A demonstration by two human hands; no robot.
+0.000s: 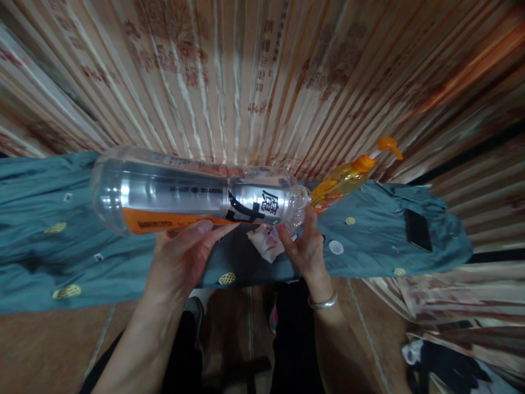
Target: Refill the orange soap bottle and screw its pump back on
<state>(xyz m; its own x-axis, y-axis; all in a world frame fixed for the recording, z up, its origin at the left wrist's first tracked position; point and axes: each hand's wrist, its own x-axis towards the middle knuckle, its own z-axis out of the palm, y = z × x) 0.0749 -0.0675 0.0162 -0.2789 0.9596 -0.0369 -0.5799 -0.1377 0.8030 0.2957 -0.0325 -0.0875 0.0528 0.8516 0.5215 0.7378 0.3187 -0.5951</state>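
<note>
A large clear plastic bottle (192,191) with a silver and orange label lies on its side in the air, its neck pointing right. My left hand (182,249) holds the wide body from below, with the thumb along the near side. Around the shoulder and neck is my right hand (305,241), thumb on the near side, a silver bangle on the wrist. Some of the fingers are hidden behind the bottle. Just past the neck stands an orange pump bottle (340,183) with yellow-orange liquid. Under the bottle, a crumpled pale packet or tissue (266,243) shows partly.
A green patterned cloth (41,235) covers the long narrow table. To the right lie a white round disc (336,247) and a dark phone (418,230). A pleated curtain (229,76) hangs right behind the table. Dark clothing (447,364) lies low at the right.
</note>
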